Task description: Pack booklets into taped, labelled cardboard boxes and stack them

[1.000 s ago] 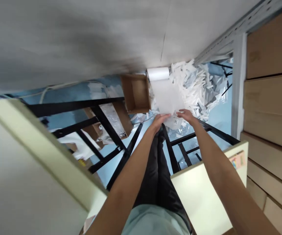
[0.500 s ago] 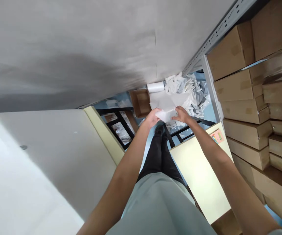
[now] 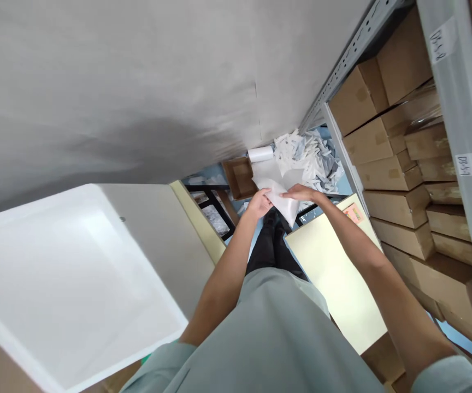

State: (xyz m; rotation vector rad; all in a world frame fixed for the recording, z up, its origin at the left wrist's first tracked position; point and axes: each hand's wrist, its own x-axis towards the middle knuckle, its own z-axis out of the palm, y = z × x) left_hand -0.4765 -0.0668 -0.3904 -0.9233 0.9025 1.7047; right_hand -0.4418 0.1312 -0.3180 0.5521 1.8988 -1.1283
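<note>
A thin, whitish packing sheet [image 3: 287, 210] hangs between my hands in front of my legs, its lower corner pointing down. My left hand [image 3: 260, 202] is closed on its left edge. On the opposite side my right hand [image 3: 301, 192] grips it with thumb and fingers close together. Whether something lies wrapped inside cannot be made out. Just beyond my hands, more flat white sheets [image 3: 266, 170] lie on the work surface, in front of a white roll [image 3: 261, 154].
A heap of small white pieces [image 3: 312, 155] lies behind. An open cardboard box [image 3: 240, 177] stands left of the sheets. At right, metal shelving [image 3: 451, 103] holds stacked cartons [image 3: 408, 207]. A pale yellow board [image 3: 338, 267] is beside my right arm, a large white tray [image 3: 137, 295] at left.
The sheet has turned from spread fairly flat to hanging with a corner downward. My right hand has moved over its upper side. The view has shifted, showing more shelving and the tray.
</note>
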